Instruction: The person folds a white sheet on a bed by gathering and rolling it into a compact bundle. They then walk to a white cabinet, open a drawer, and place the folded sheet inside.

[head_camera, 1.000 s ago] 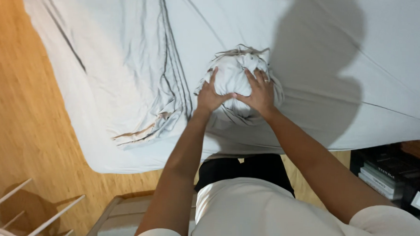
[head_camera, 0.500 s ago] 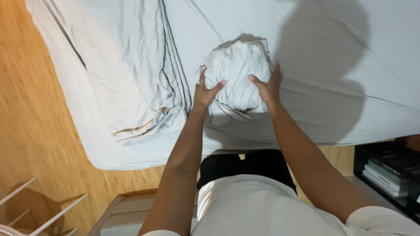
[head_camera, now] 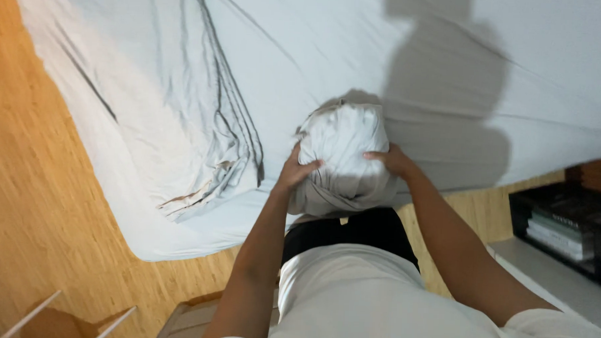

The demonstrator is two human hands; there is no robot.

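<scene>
Two hands are pressed against a rolled bundle of pale grey cloth (head_camera: 344, 157) at the centre of the frame: the left hand (head_camera: 296, 172) is clamped on its left flank with the thumb laid across the front, and the right hand (head_camera: 390, 162) is clamped on its right flank with the fingers curled over the fabric. The bundle is held near the lower edge of a bed (head_camera: 490, 76) covered by a light grey sheet, which fills the upper part of the frame. A rumpled stretch of sheet with dark piping (head_camera: 215, 126) is seen left of centre, trailing toward the wooden floor (head_camera: 33, 206) at the left. At the right edge, a dark shelf (head_camera: 565, 228) holding flat stacked boxes in green and white is visible. At the lower left, pale wooden slats (head_camera: 75, 321) are seen. Along the bottom, a white shirt (head_camera: 375, 305) is seen.
</scene>
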